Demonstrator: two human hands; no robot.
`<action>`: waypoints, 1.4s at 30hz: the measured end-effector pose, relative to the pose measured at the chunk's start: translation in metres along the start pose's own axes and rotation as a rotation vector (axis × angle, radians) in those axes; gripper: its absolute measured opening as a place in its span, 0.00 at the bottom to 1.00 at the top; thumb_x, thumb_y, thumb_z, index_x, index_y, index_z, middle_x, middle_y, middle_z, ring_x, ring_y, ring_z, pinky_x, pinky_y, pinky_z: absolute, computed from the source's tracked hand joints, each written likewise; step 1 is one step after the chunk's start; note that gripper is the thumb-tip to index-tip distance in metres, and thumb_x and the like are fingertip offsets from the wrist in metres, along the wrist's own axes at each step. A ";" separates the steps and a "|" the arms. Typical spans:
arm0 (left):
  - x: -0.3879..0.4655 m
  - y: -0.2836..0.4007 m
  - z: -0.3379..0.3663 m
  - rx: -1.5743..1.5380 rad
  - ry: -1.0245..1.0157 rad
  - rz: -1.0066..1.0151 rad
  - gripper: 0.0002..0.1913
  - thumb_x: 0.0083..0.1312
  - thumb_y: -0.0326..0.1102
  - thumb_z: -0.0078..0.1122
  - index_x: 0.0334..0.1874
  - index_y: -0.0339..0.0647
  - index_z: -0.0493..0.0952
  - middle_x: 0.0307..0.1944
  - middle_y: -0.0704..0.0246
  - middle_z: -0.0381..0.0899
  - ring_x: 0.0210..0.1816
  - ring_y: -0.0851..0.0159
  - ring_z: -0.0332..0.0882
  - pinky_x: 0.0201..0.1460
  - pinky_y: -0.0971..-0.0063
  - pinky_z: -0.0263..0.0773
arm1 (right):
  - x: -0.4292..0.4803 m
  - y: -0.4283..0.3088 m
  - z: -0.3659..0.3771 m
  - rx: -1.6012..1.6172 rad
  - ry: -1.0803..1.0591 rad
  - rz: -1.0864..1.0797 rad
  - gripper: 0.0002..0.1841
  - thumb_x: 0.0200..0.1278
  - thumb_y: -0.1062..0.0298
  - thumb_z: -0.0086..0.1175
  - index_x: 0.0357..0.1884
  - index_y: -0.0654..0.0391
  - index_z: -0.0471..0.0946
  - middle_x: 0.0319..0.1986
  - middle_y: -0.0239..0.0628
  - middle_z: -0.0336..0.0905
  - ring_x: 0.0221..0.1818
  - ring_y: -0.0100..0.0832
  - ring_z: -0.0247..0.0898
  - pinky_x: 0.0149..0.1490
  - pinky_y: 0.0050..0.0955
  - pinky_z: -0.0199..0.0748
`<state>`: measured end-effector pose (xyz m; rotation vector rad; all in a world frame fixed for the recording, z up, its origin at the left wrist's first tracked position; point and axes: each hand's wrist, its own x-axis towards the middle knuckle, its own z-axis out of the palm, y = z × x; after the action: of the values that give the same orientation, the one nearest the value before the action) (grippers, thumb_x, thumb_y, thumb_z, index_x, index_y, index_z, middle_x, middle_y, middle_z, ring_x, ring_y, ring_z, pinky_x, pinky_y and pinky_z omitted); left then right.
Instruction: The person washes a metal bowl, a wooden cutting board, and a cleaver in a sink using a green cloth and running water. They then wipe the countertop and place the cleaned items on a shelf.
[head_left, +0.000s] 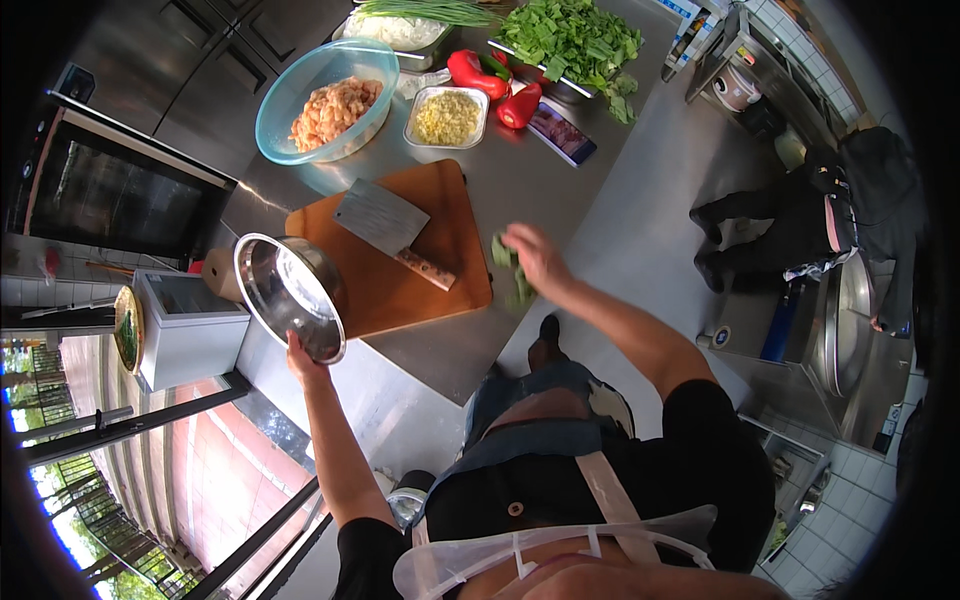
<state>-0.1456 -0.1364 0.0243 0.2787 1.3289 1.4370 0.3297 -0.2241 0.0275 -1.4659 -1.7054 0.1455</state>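
Note:
My left hand (306, 361) grips the rim of a round stainless steel bowl (319, 277), tilted over the left side of a wooden cutting board (352, 300). Nothing shows inside the bowl. A cleaver (384, 217) with a wooden handle lies flat on the board, its blade towards the far side. At the right of the board, near the counter's edge, my right hand (538, 259) holds a limp green piece (517, 281). It is blurred, so whether it is cloth or leaf I cannot tell.
Beyond the board stand a blue-tinted bowl (270, 124) of raw cut meat, a small tray of minced garlic (448, 118), red peppers (517, 106), a phone (562, 135) and chopped greens (566, 41). An oven (120, 180) is at left. Another person (802, 210) stands at right.

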 end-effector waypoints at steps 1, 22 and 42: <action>-0.014 0.004 0.009 0.035 0.049 0.103 0.17 0.72 0.40 0.54 0.54 0.32 0.73 0.51 0.55 0.79 0.44 0.53 0.83 0.45 0.60 0.83 | 0.030 0.035 0.006 -0.050 0.022 -0.004 0.16 0.57 0.81 0.51 0.48 0.60 0.77 0.51 0.42 0.74 0.53 0.46 0.72 0.56 0.38 0.73; -0.220 -0.088 0.185 0.282 -0.330 -0.084 0.18 0.66 0.26 0.54 0.59 0.37 0.70 0.47 0.67 0.79 0.46 0.67 0.78 0.44 0.75 0.75 | 0.026 0.036 -0.060 0.933 0.070 0.409 0.31 0.70 0.52 0.54 0.70 0.54 0.63 0.61 0.44 0.71 0.60 0.40 0.71 0.61 0.38 0.72; -0.352 -0.254 0.248 0.876 -1.504 -0.672 0.14 0.63 0.26 0.52 0.51 0.38 0.73 0.40 0.67 0.79 0.35 0.69 0.79 0.32 0.76 0.74 | -0.305 -0.135 -0.250 0.755 0.854 1.364 0.27 0.63 0.64 0.55 0.62 0.67 0.64 0.37 0.48 0.82 0.25 0.36 0.82 0.26 0.31 0.81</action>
<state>0.3080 -0.3409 0.0697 1.0818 0.5132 -0.1825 0.3742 -0.6314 0.1048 -1.4736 0.2202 0.6697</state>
